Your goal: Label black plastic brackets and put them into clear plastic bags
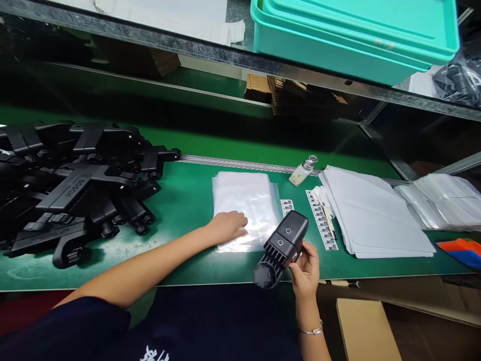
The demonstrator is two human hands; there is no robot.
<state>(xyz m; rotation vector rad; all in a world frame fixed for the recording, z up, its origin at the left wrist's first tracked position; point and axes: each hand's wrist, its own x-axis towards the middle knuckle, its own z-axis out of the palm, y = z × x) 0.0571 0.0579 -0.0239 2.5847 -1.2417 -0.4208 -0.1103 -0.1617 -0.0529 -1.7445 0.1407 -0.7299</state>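
In my right hand (pixel 307 268) is a black plastic device (pixel 285 240) with a boxy body, two screws on its face, ribs and a round knob at the lower end. My fingers grip its right side, above the table's front edge. My left hand (pixel 227 228) rests on a stack of clear plastic bags (pixel 244 195), palm down with the fingers loosely extended. To the left lies a large pile of black plastic parts (pixel 82 185), one marked BOSCH. A sheet of small printed labels (pixel 322 220) lies right of the bags, with another label strip (pixel 287 206) partly behind the device.
Behind the labels is a small dispenser bottle (pixel 300 173). White sheets (pixel 376 215), a pen (pixel 329 220) and more plastic bags (pixel 443 200) lie to the right. Overhead, a shelf (pixel 210 55) carries a teal bin (pixel 353 50). A cardboard box (pixel 368 328) stands below the table.
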